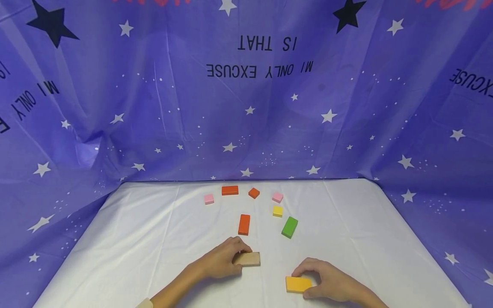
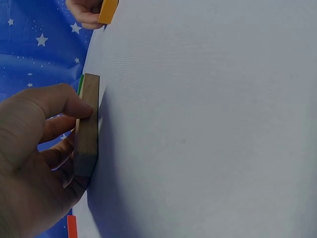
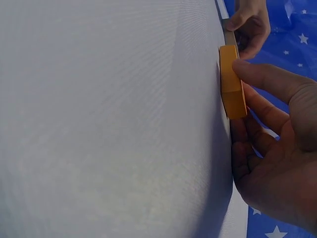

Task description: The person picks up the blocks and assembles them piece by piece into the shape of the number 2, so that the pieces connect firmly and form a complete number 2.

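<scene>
My left hand (image 1: 225, 258) pinches a plain wooden block (image 1: 249, 259) between thumb and fingers, low over the white cloth near the middle. To its right and closer to me, my right hand (image 1: 327, 280) grips a yellow-orange rectangular block (image 1: 297, 284) by its right end. In the left wrist view the thumb presses on the long side of the wooden block (image 2: 88, 124). From the right wrist, the thumb lies against the edge of the orange block (image 3: 232, 82), with the other fingers behind it. The two held blocks are apart.
Beyond the hands lie a red block (image 1: 244, 224), a green block (image 1: 289, 227) and a small yellow cube (image 1: 277, 211). Farther back are another red block (image 1: 230, 191), a red cube (image 1: 253, 193) and two pink cubes (image 1: 209, 199). A purple star-printed curtain (image 1: 246, 128) hangs behind the white-covered table (image 1: 127, 239).
</scene>
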